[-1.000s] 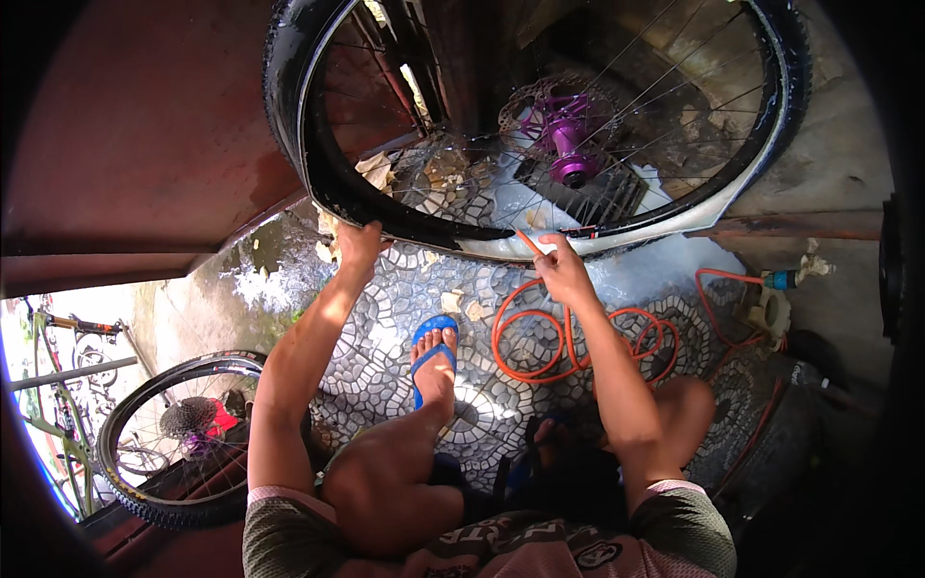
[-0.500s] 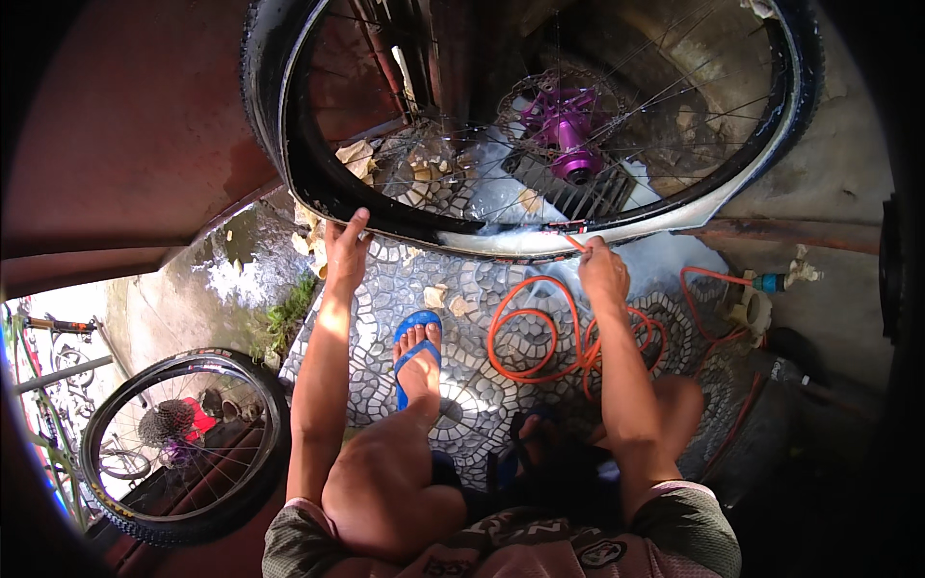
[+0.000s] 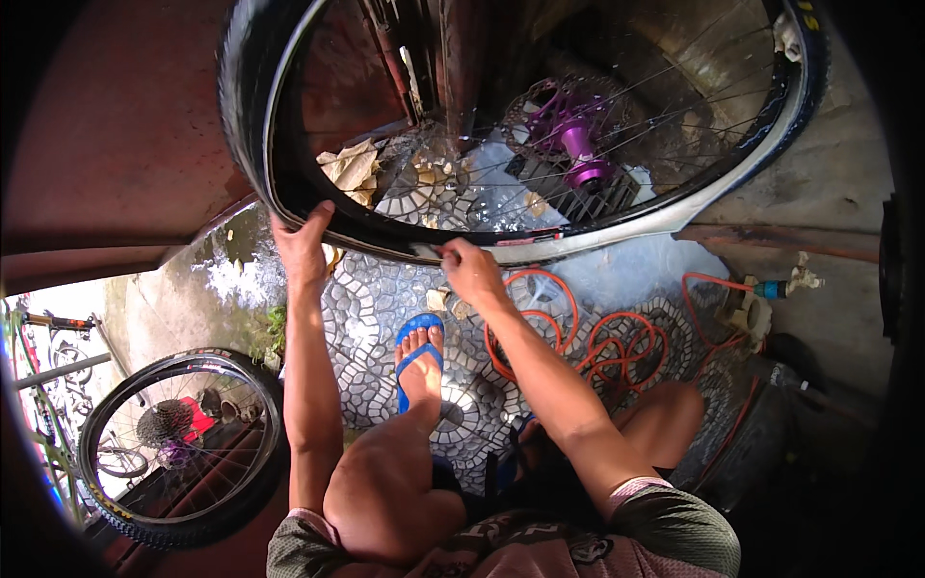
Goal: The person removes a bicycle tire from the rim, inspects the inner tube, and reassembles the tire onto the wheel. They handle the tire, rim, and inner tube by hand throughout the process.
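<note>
A bicycle wheel with a purple hub is tilted up in front of me. Its black tyre is pulled partly off the rim along the near side, and its pale, wet inner wall shows. My left hand grips the tyre at the lower left, thumb over the edge. At the near edge, my right hand has its fingers pinched together by a small whitish bit; what it is, I cannot make out. Below and right of that hand, an orange hose lies in loops on the ground.
Pebble mosaic paving lies underfoot, with whitish liquid spilled near a drain grate. A second wheel with a cassette stands at the left. On the right, a teal hose connector joins a tap. Crumpled pale paper lies beyond the tyre.
My right hand has moved left along the tyre's near edge, and the orange hose end it held no longer shows in it. My left hand has shifted slightly left with the wheel.
</note>
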`<state>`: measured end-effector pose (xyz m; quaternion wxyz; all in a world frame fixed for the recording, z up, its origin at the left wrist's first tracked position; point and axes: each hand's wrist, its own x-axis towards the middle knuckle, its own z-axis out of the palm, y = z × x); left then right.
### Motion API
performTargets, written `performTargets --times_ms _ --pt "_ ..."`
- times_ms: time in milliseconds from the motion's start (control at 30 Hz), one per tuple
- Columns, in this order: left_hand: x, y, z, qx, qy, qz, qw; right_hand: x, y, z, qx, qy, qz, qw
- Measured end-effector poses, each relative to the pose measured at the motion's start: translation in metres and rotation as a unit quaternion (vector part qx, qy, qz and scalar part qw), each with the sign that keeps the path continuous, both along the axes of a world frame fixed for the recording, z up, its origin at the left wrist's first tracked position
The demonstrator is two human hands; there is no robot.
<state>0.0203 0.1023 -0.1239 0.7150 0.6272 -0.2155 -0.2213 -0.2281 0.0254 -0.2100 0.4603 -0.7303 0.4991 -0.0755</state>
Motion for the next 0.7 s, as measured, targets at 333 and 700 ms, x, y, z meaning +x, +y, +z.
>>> performTargets --times_ms 333,700 --pt "-0.011 -0.004 0.115 0.052 -0.150 0.006 0.987 -0.015 -0.008 -0.004 -0.062 0.066 0.000 0.996" --pt "-0.002 0.016 0.021 0.009 -0.084 -0.061 0.995 0.079 0.021 0.073 0.005 -0.209 0.019 0.978"
